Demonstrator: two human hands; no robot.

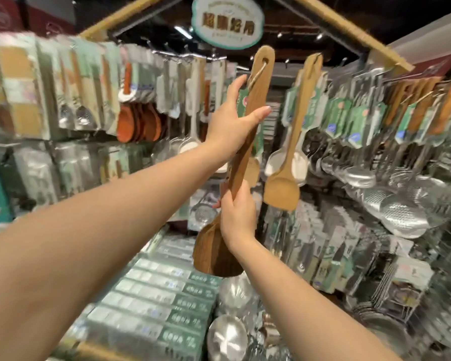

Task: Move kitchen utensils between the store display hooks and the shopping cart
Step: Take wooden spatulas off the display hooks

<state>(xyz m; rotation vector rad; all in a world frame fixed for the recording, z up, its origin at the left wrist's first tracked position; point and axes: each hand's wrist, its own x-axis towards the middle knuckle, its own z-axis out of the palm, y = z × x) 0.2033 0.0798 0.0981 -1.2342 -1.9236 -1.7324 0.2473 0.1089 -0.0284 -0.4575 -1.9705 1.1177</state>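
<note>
Left hand (232, 123) is up high, thumb and fingers clamped round the upper handle of the wooden spatula (238, 165), right over its green label card (257, 142). Far out to the left of that hand hang packaged metal spoons (73, 110), and nearer in there's a cluster of orange-brown wooden spoons (138, 123). Above it is an oval sign (227, 22).

Right hand (238, 217) sits lower, fingers curled tight on the handle just above the blade. So the spatula is held in both hands, tilted, handle end up among the display racks, blade down. Down to the left of the right hand are stacked boxes (151, 303).

Just right of both hands a paler wooden spatula (281, 188) hangs on the display. Further right are rows of steel skimmers (401, 214), blurred.
</note>
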